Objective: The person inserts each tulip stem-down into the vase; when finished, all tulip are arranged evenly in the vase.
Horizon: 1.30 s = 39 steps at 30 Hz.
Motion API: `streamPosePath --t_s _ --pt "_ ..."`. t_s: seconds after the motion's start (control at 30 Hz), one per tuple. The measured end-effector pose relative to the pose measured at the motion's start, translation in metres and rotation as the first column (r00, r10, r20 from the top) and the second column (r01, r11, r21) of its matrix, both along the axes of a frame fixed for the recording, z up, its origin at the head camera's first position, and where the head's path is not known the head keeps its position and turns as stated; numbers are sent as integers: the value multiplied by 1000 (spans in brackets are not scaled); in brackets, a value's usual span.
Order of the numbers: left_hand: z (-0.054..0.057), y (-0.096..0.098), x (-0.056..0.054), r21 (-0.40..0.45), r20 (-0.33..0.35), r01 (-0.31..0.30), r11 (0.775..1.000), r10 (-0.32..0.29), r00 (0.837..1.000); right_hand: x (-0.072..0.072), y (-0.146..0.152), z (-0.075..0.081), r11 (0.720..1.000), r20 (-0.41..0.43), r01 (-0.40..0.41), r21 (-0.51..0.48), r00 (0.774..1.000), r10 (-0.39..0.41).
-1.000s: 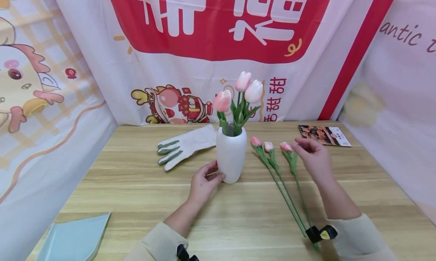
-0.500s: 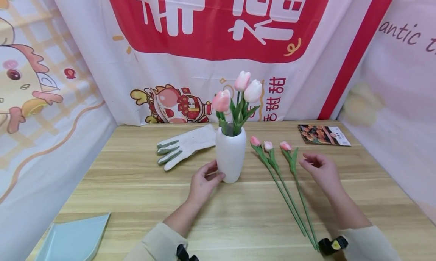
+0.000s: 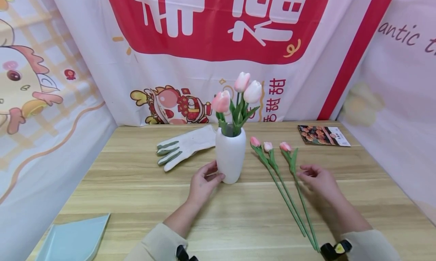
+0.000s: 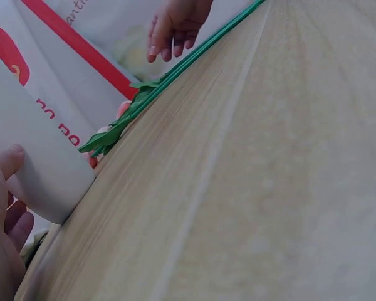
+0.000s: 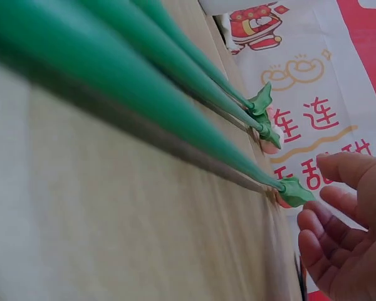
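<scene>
A white vase point(image 3: 231, 157) stands upright on the table with three pink-and-white tulips point(image 3: 253, 92) in it. Low on its left side, my left hand point(image 3: 201, 185) holds it, the thumb across the front and the fingers around the side. In the left wrist view the thumb presses the vase wall point(image 4: 41, 169). Three more tulips point(image 3: 285, 146) lie on the table right of the vase, their green stems running toward the front. Just right of the outermost stem hovers my right hand point(image 3: 320, 181), fingers loosely bent and holding nothing; the right wrist view shows its fingertips near the leaves point(image 5: 294, 191).
A white glove with green-edged fingers point(image 3: 187, 143) lies left of the vase. At the back right is a flower-printed packet point(image 3: 323, 135), and at the front left a light blue dustpan-like tray point(image 3: 76, 236). Printed cloths point(image 3: 218, 37) hang around the table point(image 3: 136, 200).
My right hand has moved away from the outermost tulip's bloom and down toward me, alongside its stem. My left hand and the vase have stayed in place.
</scene>
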State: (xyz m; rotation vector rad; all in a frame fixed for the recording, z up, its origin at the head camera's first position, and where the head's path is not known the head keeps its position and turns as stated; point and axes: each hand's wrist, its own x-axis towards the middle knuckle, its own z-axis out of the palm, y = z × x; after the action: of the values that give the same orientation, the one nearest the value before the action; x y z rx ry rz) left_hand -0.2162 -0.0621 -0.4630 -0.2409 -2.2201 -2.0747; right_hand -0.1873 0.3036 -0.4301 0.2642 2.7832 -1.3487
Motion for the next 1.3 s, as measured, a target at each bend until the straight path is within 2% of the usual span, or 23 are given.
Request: streamPosePath --t_s 0.1,0.33,0.63,0.9,1.07,1.3 --pt "-1 0 0 -1 -2 -1 1000 1 1000 1 -1 -3 1000 20 -14 4 1000 14" --pt "-2 0 -1 -2 0 -1 1000 1 1000 3 0 -11 990 2 -74 119 997 74" --pt "-2 0 -1 -4 1 2 1000 -2 1000 4 0 -8 984 78 -79 161 995 67" --pt "-3 0 -1 -5 1 2 1000 -2 1000 3 -6 -7 976 90 -96 198 993 80" --pt "-4 0 -1 -2 1 3 1000 -3 1000 3 -9 -6 987 107 -57 152 993 41" --pt "-4 -1 -2 4 -6 11 1000 -11 1000 1 -7 -11 999 144 32 -28 989 -28"
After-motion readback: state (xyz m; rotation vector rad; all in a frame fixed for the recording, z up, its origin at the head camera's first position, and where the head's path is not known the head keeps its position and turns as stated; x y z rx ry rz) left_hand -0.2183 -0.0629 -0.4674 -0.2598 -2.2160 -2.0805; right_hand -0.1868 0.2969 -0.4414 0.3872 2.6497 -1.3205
